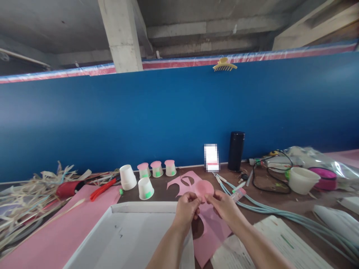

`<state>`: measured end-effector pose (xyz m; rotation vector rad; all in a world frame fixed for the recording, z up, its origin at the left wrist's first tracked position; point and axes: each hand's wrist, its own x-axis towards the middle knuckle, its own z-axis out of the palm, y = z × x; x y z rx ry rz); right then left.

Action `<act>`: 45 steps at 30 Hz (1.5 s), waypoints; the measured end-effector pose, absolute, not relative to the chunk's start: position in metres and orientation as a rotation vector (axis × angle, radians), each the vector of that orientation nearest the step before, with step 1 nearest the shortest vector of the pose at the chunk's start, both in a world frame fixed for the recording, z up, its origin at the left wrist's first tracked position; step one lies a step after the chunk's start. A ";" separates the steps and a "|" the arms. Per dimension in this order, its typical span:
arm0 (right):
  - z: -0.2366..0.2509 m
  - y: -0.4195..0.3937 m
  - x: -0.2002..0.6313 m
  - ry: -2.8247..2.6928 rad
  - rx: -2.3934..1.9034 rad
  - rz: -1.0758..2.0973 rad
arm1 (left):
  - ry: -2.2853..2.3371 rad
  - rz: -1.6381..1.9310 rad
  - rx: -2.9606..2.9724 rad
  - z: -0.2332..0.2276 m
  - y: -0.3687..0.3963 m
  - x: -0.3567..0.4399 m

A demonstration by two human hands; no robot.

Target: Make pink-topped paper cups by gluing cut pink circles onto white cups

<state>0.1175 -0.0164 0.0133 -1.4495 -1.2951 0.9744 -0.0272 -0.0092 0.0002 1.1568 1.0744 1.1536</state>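
Observation:
A round pink paper disc (pixel 204 189) is held up between my two hands. My left hand (pixel 187 207) pinches its lower left edge, and my right hand (pixel 223 204) pinches its lower right edge. Below and behind the disc lies a pink sheet (pixel 211 235) with round holes cut out of it. Three small paper cups with pink tops, one of them a cup (pixel 170 169) at the right of the row, stand along the back. In front of them an upside-down white cup (pixel 146 189) bears a green patch, and a taller white cup (pixel 128 177) stands to its left.
A white box lid (pixel 140 235) fills the front left. Red-handled scissors (pixel 102 189) rest on pink paper (pixel 60 228) beside tangled strips (pixel 30 209). A black flask (pixel 236 151), bluish cables (pixel 276 211), printed papers (pixel 283 243) and a cream tub (pixel 303 181) are on the right.

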 end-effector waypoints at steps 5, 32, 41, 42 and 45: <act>0.013 -0.017 0.114 -1.227 -1.462 1.113 | 1.105 1.151 1.175 0.000 -0.009 -0.027; 0.011 -0.018 0.110 -1.185 -1.393 1.166 | 1.137 1.131 1.322 0.004 -0.011 -0.028; 0.005 -0.015 0.109 -1.170 -1.375 1.133 | 1.109 1.152 1.306 0.004 -0.011 -0.028; 0.004 -0.014 0.110 -1.176 -1.377 1.116 | 1.110 1.146 1.305 0.004 -0.011 -0.028; 0.004 -0.013 0.111 -1.185 -1.384 1.080 | 1.112 1.133 1.304 0.004 -0.012 -0.028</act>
